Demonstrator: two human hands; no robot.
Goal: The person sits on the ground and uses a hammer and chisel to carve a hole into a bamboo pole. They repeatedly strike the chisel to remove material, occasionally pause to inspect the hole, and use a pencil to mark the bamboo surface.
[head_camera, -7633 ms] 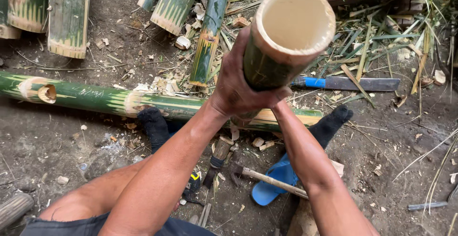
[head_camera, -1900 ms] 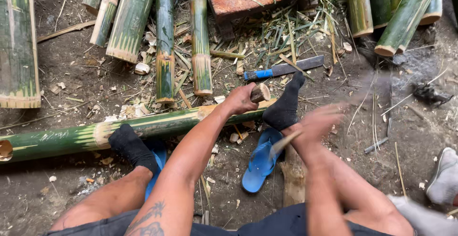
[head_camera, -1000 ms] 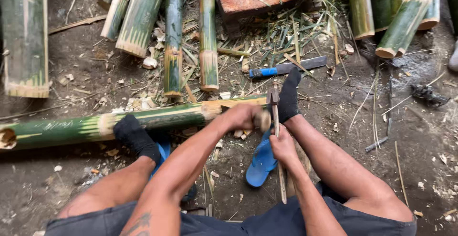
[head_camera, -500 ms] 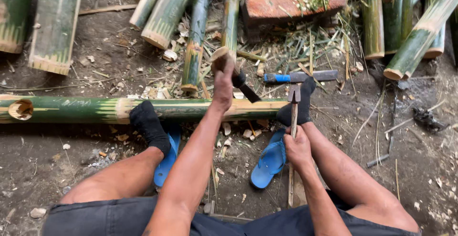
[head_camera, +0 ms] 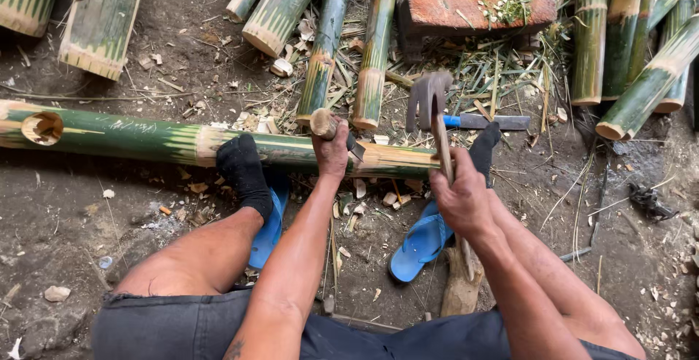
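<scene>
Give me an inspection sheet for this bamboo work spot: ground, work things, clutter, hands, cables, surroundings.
Surface: bare dirt ground.
Work things: long bamboo pole lying crosswise, both socked feet on it.
Clutter: wood chips, blue sandals, blue-handled knife.
Hands: left hand grips a wooden-handled tool at the pole; right hand holds a raised hammer.
Cables: nothing seen.
Surroundings: cut bamboo sections, a brick.

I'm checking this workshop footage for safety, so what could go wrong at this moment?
The right hand holds a raised hammer while the left hand grips a wooden-handled tool set on the bamboo pole; a missed blow could hit those fingers. Both feet, in black socks only, brace the pole close by, so a glancing blow or slipping tool could strike them.
</scene>
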